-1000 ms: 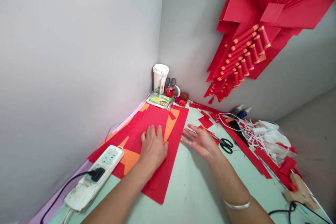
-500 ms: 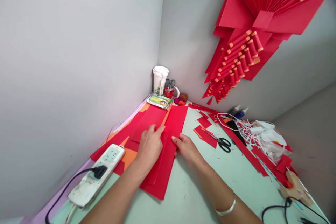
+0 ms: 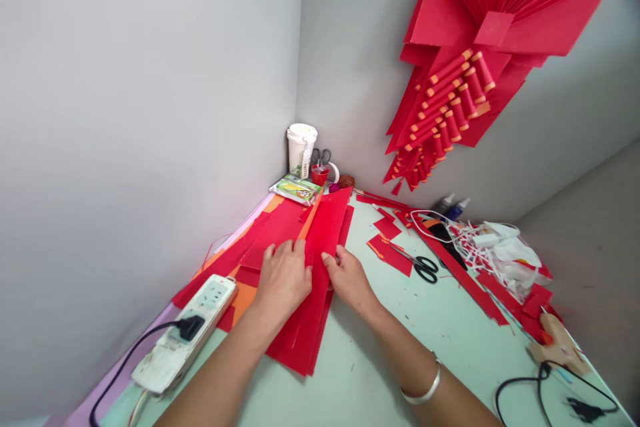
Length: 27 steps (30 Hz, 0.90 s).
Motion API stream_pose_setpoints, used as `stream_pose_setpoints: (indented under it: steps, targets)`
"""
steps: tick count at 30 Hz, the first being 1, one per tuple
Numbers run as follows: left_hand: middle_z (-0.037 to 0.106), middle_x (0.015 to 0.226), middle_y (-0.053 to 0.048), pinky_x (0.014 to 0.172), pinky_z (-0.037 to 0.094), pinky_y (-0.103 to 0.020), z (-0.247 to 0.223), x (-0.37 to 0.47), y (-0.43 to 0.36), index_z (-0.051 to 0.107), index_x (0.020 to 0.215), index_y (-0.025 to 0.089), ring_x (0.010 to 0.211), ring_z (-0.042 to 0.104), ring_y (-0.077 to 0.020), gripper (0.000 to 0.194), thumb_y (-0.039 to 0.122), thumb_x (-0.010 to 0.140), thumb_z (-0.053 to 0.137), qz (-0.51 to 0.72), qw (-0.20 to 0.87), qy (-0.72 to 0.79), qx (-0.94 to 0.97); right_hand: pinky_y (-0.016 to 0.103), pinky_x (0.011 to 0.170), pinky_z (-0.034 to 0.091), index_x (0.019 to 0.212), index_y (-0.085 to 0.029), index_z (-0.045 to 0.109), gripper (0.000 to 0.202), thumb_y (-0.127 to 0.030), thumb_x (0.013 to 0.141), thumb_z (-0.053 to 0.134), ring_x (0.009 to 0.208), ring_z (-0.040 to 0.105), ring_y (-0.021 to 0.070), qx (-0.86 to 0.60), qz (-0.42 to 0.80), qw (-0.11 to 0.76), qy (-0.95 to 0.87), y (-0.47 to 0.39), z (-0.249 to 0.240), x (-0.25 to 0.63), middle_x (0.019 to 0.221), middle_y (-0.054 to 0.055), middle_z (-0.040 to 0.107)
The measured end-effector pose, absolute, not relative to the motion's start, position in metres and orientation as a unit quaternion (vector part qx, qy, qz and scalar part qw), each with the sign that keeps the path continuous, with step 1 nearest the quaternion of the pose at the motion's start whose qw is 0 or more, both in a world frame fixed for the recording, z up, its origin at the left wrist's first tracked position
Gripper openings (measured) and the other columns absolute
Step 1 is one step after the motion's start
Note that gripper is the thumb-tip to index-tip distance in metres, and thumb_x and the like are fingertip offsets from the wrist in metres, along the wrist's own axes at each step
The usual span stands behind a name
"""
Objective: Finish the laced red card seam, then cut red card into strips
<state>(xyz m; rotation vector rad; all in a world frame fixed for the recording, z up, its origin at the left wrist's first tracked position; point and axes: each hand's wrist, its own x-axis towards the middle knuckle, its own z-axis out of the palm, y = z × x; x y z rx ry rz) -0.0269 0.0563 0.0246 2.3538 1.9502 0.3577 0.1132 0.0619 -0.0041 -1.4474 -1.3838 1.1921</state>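
Overlapping red paper sheets (image 3: 327, 220) lie on the pale green table, the top one lifted a little along its right side. My left hand (image 3: 284, 278) rests on the red paper with its fingers curled around the near end of an orange strip (image 3: 311, 217). At the right edge of the top sheet, my right hand (image 3: 345, 275) pinches the red paper between thumb and fingers. Some fingertips are hidden under the paper. More red and orange sheets lie under and left of my left hand.
A white power strip (image 3: 185, 337) with a black plug lies at the left. Black-handled scissors (image 3: 425, 269) rest on red scraps. A white cup (image 3: 301, 150) stands in the corner. Shredded paper (image 3: 477, 253) lies at the right, and a red paper decoration (image 3: 450, 90) hangs on the wall.
The top red sheet has risen and shifted at its right side, showing another red sheet beneath. My left hand's fingers have drawn in, and my right hand has moved slightly up the edge.
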Motion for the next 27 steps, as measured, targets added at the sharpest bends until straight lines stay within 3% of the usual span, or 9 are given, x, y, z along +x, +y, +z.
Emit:
stream_pose_setpoints:
  steps: [3, 8, 12, 19, 27]
  targets:
    - [0.067, 0.112, -0.015, 0.103, 0.031, -0.043, 0.026, -0.027, 0.056, 0.054, 0.119, 0.014, 0.112, 0.059, -0.0278, 0.033, 0.014, 0.087, 0.044, 0.105, 0.036, 0.632, 0.767, 0.032, 0.071, 0.043, 0.090, -0.020, 0.057, 0.013, -0.032, 0.087, 0.052, 0.078, 0.061, 0.0227, -0.610, 0.371, 0.358, -0.602, 0.058, 0.010, 0.101, 0.082, 0.007, 0.067]
    - [0.068, 0.111, -0.013, 0.098, 0.036, -0.043, 0.032, -0.030, 0.059, 0.055, 0.121, 0.017, 0.108, 0.062, -0.0264, 0.034, 0.018, 0.095, 0.033, 0.084, 0.060, 0.627, 0.772, 0.034, 0.068, 0.040, 0.100, -0.016, 0.059, 0.018, -0.025, 0.089, 0.049, 0.075, 0.063, 0.0274, -0.626, 0.290, 0.284, -0.666, 0.053, 0.032, 0.082, 0.080, 0.012, 0.067]
    - [0.067, 0.111, -0.012, 0.090, 0.042, -0.040, 0.034, -0.031, 0.061, 0.061, 0.118, 0.021, 0.104, 0.064, -0.0262, 0.036, 0.018, 0.094, 0.034, 0.062, 0.073, 0.629, 0.772, 0.034, 0.065, 0.039, 0.093, -0.017, 0.062, 0.015, -0.020, 0.089, 0.048, 0.070, 0.064, 0.0266, -0.631, 0.264, 0.254, -0.684, 0.056, 0.040, 0.084, 0.078, 0.012, 0.066]
    - [0.061, 0.124, -0.017, 0.091, 0.044, -0.039, 0.032, -0.031, 0.064, 0.053, 0.134, 0.016, 0.109, 0.063, -0.0277, 0.057, 0.002, 0.080, 0.040, 0.023, 0.079, 0.639, 0.765, 0.029, 0.061, 0.036, 0.088, -0.019, 0.058, 0.017, -0.024, 0.092, 0.043, 0.062, 0.055, 0.0191, -0.650, 0.262, 0.272, -0.660, 0.063, 0.041, 0.108, 0.070, 0.005, 0.061]
    - [0.060, 0.124, -0.018, 0.094, 0.045, -0.041, 0.031, -0.029, 0.067, 0.053, 0.135, 0.016, 0.114, 0.061, -0.0294, 0.058, 0.002, 0.079, 0.041, 0.003, 0.068, 0.637, 0.768, 0.028, 0.067, 0.042, 0.083, -0.019, 0.060, 0.018, -0.025, 0.089, 0.043, 0.071, 0.058, 0.0181, -0.638, 0.302, 0.351, -0.615, 0.054, 0.042, 0.148, 0.077, 0.004, 0.065]
